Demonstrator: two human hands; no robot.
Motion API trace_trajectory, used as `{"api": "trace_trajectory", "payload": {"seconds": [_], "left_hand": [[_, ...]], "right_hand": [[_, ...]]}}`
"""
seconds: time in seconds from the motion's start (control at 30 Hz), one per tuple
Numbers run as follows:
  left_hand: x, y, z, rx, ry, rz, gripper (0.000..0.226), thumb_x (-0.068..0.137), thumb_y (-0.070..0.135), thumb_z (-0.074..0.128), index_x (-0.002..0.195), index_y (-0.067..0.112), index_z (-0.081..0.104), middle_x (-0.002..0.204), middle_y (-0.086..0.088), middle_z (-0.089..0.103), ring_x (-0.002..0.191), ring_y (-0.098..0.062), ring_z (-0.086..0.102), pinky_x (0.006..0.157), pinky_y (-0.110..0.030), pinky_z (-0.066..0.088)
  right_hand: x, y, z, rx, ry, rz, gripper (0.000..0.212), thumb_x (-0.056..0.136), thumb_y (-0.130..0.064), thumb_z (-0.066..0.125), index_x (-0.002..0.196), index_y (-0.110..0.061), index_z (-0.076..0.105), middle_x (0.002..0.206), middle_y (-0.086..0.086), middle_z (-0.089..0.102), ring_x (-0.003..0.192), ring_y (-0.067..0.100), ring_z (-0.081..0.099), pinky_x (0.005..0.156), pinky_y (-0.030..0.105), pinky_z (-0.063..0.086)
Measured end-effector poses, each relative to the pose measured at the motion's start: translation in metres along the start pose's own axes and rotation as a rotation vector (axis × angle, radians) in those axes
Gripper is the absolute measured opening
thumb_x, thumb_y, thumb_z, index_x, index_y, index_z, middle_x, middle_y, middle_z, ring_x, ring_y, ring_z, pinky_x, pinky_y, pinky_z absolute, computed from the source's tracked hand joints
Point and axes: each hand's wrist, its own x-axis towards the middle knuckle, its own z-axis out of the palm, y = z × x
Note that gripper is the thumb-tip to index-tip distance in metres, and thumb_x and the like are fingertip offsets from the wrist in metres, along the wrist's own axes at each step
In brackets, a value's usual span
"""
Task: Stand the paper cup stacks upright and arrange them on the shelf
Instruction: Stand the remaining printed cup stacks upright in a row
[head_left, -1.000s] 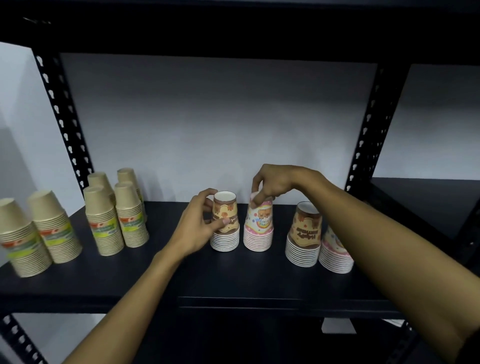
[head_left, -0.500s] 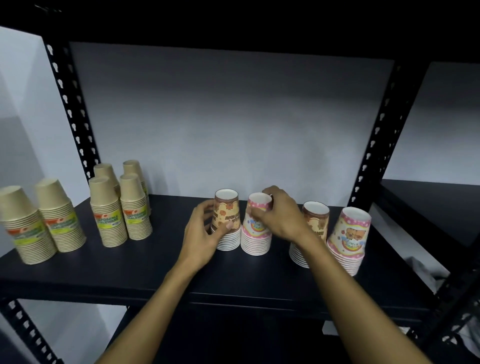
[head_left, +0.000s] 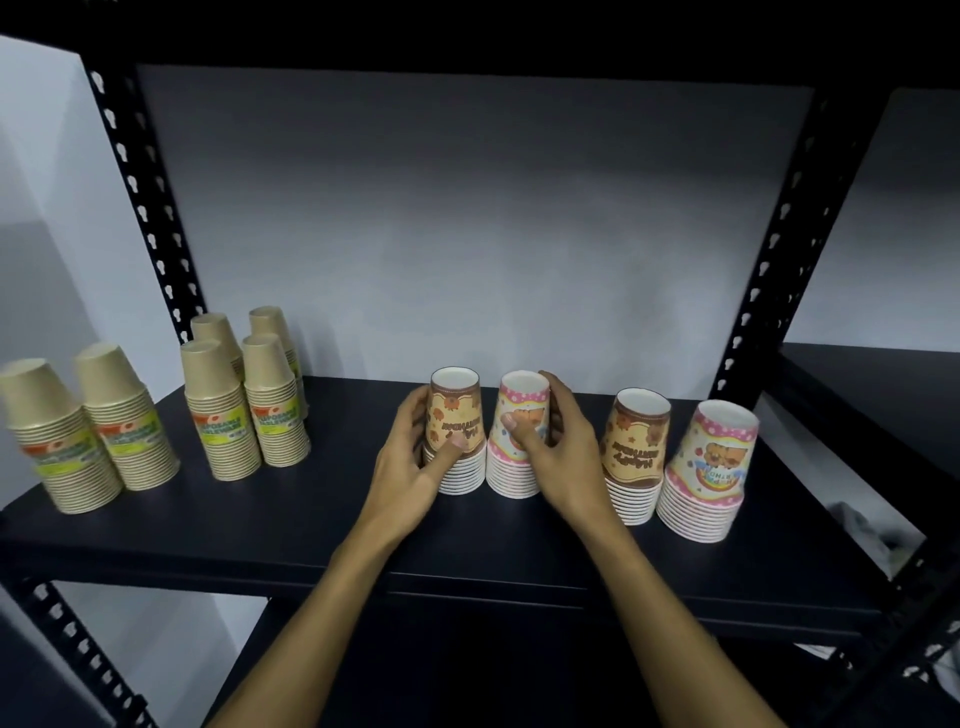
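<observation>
**Two cup stacks held side by side on a dark shelf**

A brown stack (head_left: 456, 436) and a pink stack (head_left: 519, 441) of printed paper cups, both mouth-down and upright, are held side by side at the middle of the black shelf (head_left: 311, 525), their lower rims touching or very nearly so. The brown stack is gripped by the left hand (head_left: 415, 467), thumb across the front and fingers curled round the far side; the pink stack is gripped the same way by the right hand (head_left: 558, 457). The grips sit at mid-height, probably so that each stack can be slid along the board without tipping.

Just to the right of the right hand, a second brown stack (head_left: 636, 457) and a second pink stack (head_left: 706, 473) stand free, both leaning slightly, the colours alternating along the row. The held pair appears to be in the course of being lined up with them.

Well to the left of the left hand, four plain kraft stacks (head_left: 244, 400) are grouped near the upright post (head_left: 145, 208), with two more kraft stacks (head_left: 88, 426) at the shelf's end. A pale wall (head_left: 467, 234) is seen behind.
</observation>
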Motion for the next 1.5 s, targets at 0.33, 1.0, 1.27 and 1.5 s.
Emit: {"api": "trace_trajectory", "payload": {"seconds": [0.33,1.0,1.27,1.5], "left_hand": [[0.001,-0.004,-0.001,0.036,0.003,-0.011,0.068,0.084,0.012,0.079,0.134,0.039,0.042,0.126,0.024,0.061,0.122,0.002,0.058,0.1,-0.021,0.047],[0.01,0.04,-0.028,0.272,-0.01,-0.01,0.09,0.079,0.053,0.072,0.154,0.028,0.029,0.158,0.005,0.037,0.144,-0.011,0.037,0.115,-0.034,0.036],[0.05,0.086,-0.023,0.627,-0.193,0.06,0.073,0.09,0.042,0.069,0.153,0.028,0.034,0.143,-0.001,0.055,0.121,-0.019,0.059,0.09,-0.026,0.049],[0.065,0.085,-0.02,0.711,-0.279,0.031,0.047,0.088,0.036,0.073,0.131,0.017,0.065,0.128,-0.002,0.068,0.117,-0.021,0.063,0.092,-0.029,0.051]], "right_hand": [[0.003,0.003,-0.003,-0.026,-0.074,0.003,0.057,0.088,-0.022,0.074,0.137,-0.026,0.045,0.127,-0.012,0.061,0.112,0.0,0.062,0.095,0.022,0.052],[0.022,-0.048,-0.027,-0.238,-0.125,-0.01,0.073,0.092,-0.037,0.067,0.153,-0.026,0.028,0.156,-0.001,0.038,0.14,0.018,0.042,0.111,0.036,0.041],[0.062,-0.082,-0.037,-0.673,-0.433,-0.053,0.06,0.093,-0.034,0.066,0.146,-0.015,0.045,0.146,0.009,0.051,0.128,0.027,0.054,0.098,0.035,0.047],[0.077,-0.076,-0.044,-0.793,-0.554,-0.068,0.053,0.092,-0.032,0.068,0.139,-0.011,0.054,0.139,0.009,0.057,0.119,0.026,0.059,0.092,0.031,0.048]]}}
